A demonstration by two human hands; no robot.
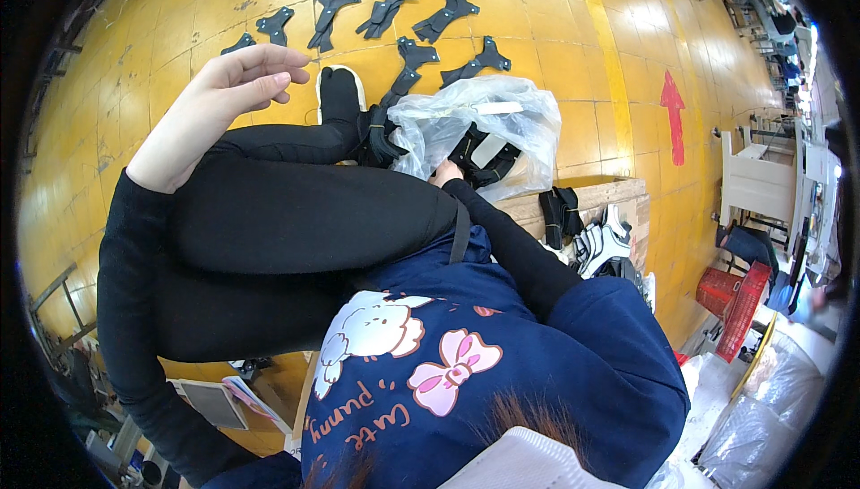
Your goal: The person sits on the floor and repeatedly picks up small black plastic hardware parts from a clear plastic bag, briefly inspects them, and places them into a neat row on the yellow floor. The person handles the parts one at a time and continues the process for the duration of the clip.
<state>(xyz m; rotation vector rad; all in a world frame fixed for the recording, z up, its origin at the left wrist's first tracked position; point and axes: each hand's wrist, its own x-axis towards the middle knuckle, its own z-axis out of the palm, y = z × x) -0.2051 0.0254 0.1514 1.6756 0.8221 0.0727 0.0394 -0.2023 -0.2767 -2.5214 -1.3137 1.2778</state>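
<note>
My left hand (pixel 255 77) hovers over the floor with its fingers loosely stretched and the thumb apart, and nothing shows in it. Below and beyond it lie several black Y-shaped strap pieces (pixel 383 11) with small light dots at their ends. My right hand (pixel 445 172) reaches to the near edge of a clear plastic bag (pixel 533 117). Its fingers are hidden there, so whether it grips anything does not show. Inside the open bag are bundled black strap pieces (pixel 488 162) with a pale strip among them. Another black bundle (pixel 382 138) rests against the bag's left side.
A cardboard box (pixel 618 192) beside my right arm carries black bundles (pixel 560 213) and white-and-black pieces (pixel 602 245). My shoe (pixel 340 95) stands left of the bag. A red arrow (pixel 672 117) marks the yellow tiled floor. Tables and a red crate (pixel 719 292) stand at right.
</note>
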